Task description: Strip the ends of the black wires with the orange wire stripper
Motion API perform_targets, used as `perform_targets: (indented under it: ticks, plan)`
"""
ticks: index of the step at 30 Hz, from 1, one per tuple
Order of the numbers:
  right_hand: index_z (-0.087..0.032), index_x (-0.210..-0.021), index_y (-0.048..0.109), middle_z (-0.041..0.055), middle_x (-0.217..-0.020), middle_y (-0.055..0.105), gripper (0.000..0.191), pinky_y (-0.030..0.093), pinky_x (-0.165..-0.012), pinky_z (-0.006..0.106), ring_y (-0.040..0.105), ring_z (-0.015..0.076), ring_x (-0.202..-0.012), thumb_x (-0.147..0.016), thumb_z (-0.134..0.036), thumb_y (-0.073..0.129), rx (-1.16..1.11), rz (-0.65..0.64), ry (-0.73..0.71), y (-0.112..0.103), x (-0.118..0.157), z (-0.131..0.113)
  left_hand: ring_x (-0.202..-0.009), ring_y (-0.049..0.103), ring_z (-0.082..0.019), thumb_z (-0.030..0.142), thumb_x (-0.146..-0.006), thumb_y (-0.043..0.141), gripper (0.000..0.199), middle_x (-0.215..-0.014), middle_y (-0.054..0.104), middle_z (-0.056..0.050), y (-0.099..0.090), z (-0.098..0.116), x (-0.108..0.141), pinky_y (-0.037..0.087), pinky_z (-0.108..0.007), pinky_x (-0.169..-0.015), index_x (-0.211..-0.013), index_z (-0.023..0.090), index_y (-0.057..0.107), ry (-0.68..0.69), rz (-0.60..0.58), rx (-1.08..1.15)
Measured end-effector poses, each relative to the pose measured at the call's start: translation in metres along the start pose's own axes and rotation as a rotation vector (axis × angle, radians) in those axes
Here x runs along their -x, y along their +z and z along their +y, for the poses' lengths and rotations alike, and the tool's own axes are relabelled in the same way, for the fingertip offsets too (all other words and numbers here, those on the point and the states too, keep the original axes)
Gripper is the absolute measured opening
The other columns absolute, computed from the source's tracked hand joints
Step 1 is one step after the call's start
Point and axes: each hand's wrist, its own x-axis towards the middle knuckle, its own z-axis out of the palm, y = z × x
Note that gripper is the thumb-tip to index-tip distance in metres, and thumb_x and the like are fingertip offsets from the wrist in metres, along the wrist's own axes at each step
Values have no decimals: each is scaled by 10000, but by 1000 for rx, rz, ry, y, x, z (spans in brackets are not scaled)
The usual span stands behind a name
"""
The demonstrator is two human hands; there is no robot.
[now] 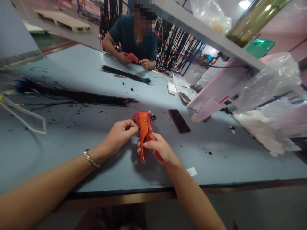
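Note:
My right hand is wrapped round the handles of an orange and red wire stripper, held upright above the table. Close to the left side of the tool's head, my left hand is closed in a pinch. A small dark tip shows at its fingertips, too small to name for certain. Just behind the tool lies a small heap of dark wire scraps. A long bundle of black wires stretches across the table beyond my left hand.
A phone lies right of the tool, near a shelf post. Across the table, a co-worker holds a red tool behind a shorter wire bundle. Plastic bags lie at right.

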Motion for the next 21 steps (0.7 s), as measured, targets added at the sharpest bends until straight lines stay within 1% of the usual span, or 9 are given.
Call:
perform_targets:
  ticks: [3, 5, 9, 14, 16, 18, 21]
  plan:
    - [-140, -900, 585, 31, -805, 636, 259, 537, -546, 283, 644, 165, -635, -657, -206, 643, -62, -2, 9, 1, 0, 2, -555, 450, -108, 253, -722, 620, 189, -576, 506, 36, 0, 1, 1, 406, -237, -583, -585, 170, 520, -7, 15, -5]
    - [-135, -880, 587, 34, -803, 637, 242, 541, -544, 287, 645, 166, -631, -655, -205, 643, -66, -2, 13, 1, 0, 2, -560, 450, -110, 260, -716, 620, 188, -581, 506, 34, 0, 2, 1, 401, -239, -585, -584, 170, 522, -3, 23, -10]
    - [-138, -863, 583, 37, -805, 643, 215, 532, -534, 270, 650, 166, -632, -665, -196, 645, -11, 23, 0, 1, 0, 4, -554, 436, -105, 270, -709, 616, 189, -578, 500, 36, 0, 0, 1, 383, -238, -585, -584, 169, 515, -13, 21, -10]
    - [-152, -910, 575, 25, -802, 628, 251, 515, -534, 257, 631, 151, -622, -691, -242, 658, 87, 52, -25, 1, 1, 3, -569, 431, -112, 284, -708, 617, 211, -578, 484, 34, 0, -1, 0, 375, -236, -581, -569, 174, 503, 4, 7, -22]
    - [-161, -895, 564, 9, -759, 605, 238, 498, -522, 256, 602, 142, -592, -698, -268, 647, 191, 80, -41, 4, 1, 0, -575, 424, -115, 297, -706, 628, 215, -577, 482, 32, 0, 0, 0, 372, -235, -578, -571, 173, 515, 13, 3, -33]
    - [-171, -864, 556, -9, -709, 582, 194, 480, -524, 253, 567, 133, -569, -709, -272, 614, 364, 131, -88, 8, 2, -2, -574, 418, -113, 319, -715, 644, 225, -576, 489, 30, 1, 0, 0, 373, -230, -572, -585, 166, 541, 16, -6, -37]
    - [-182, -875, 575, -17, -677, 589, 166, 477, -588, 269, 546, 138, -581, -723, -247, 554, 709, 255, -230, 15, 3, -4, -596, 448, -115, 384, -722, 687, 266, -603, 535, 19, 1, 0, 1, 404, -223, -590, -625, 156, 591, 26, -9, -6]
